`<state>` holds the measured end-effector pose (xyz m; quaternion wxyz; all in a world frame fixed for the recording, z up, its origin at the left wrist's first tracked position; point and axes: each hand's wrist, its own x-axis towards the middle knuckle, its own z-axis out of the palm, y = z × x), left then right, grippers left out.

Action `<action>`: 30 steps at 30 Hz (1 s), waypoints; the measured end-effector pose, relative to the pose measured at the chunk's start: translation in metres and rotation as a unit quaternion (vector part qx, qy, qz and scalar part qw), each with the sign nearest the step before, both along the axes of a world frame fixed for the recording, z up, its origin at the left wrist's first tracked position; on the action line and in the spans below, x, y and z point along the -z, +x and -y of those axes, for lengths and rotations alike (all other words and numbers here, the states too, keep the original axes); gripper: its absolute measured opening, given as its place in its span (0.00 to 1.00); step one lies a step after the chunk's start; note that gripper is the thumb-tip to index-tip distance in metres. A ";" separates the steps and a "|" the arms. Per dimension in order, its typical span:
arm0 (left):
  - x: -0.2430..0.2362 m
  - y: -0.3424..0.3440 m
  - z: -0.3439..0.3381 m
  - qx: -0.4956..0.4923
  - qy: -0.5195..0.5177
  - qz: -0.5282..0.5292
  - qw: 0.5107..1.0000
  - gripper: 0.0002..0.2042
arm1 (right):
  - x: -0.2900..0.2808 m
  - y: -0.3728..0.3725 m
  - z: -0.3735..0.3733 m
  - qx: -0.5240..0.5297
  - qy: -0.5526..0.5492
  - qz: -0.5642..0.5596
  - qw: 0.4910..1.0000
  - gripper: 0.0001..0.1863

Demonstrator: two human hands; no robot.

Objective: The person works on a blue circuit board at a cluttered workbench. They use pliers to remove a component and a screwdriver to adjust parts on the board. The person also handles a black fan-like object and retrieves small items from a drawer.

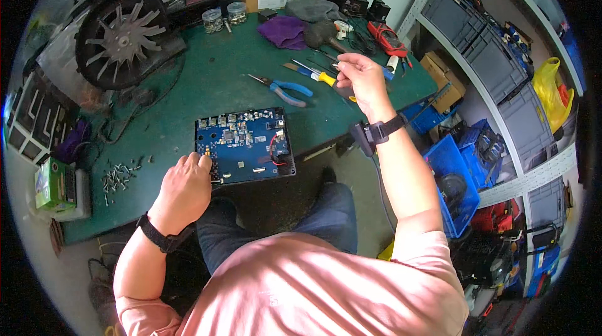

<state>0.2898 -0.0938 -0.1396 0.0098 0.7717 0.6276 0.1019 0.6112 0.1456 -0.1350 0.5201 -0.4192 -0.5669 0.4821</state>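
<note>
Through the head camera I'm seeing the blue circuit board (235, 141) lying in its black case (290, 172) at the near edge of the bench (219, 88), the near right corner apparently jutting past that edge. My left hand (182, 189) is curling its fingers narrowly at the board's left side; I can't tell whether it's gripping or merely steadying. My right hand (365, 82) is hanging toward the bench's right end, by the yellow-handled screwdriver (325, 78), thumb and fingertips pinching together; I can't make out whether anything is between them.

What's worrying me is that overhang: a push on the unsupported corner could be tipping the case off the bench. The red wires (273, 148) are looping up near the board's right side, where a passing finger could be snagging them. Loose screws (118, 176) are lying toward the near left corner; a careless forearm could be sweeping some off.
</note>
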 end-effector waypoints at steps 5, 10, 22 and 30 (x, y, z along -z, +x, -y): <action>0.003 0.004 0.001 -0.015 0.006 -0.052 0.999 0.08 | 0.007 -0.007 -0.004 -0.046 -0.033 -0.055 0.997 0.09; 0.005 0.004 -0.002 0.003 0.010 -0.083 0.996 0.06 | 0.018 -0.014 -0.068 0.064 0.095 0.283 0.952 0.12; -0.001 0.000 0.002 -0.005 0.012 -0.040 0.999 0.04 | 0.000 -0.014 -0.015 0.016 0.156 0.275 0.948 0.10; 0.006 -0.001 -0.004 0.031 0.027 -0.063 0.997 0.04 | 0.050 0.041 0.061 0.065 0.099 0.236 0.965 0.08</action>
